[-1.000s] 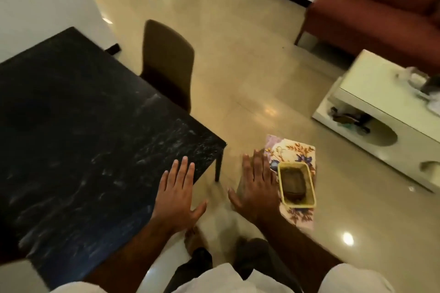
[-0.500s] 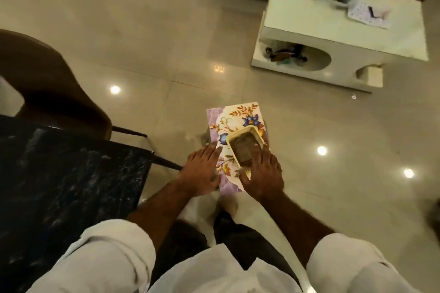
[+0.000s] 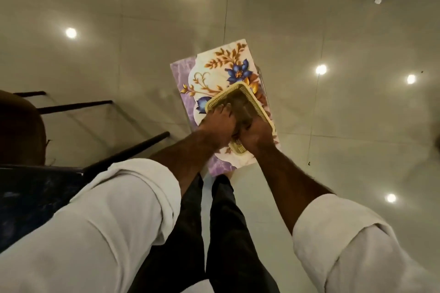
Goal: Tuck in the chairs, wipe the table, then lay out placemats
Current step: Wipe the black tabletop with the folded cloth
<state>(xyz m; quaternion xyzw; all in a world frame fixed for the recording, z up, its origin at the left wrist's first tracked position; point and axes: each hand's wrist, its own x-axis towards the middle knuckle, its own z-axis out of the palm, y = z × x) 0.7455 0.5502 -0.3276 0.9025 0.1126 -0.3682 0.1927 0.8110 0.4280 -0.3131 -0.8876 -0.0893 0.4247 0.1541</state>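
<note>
My left hand [image 3: 219, 126] lies with straightish fingers on the brown cloth [image 3: 240, 106] in the yellow basket [image 3: 253, 100]. My right hand [image 3: 256, 135] is curled at the basket's near end; I cannot tell whether it grips cloth or rim. The basket sits on the floral placemats [image 3: 221, 64], to the right of the dark table [image 3: 28, 188] and chair [image 3: 16, 126].

Floral, purple-edged placemat [image 3: 221, 71] lies flat, right of the dark table [image 3: 35, 188]. On it sits a yellow basket [image 3: 250, 95] holding a brown cloth [image 3: 240, 104]. Brown chair [image 3: 19, 126] stands at the table.
</note>
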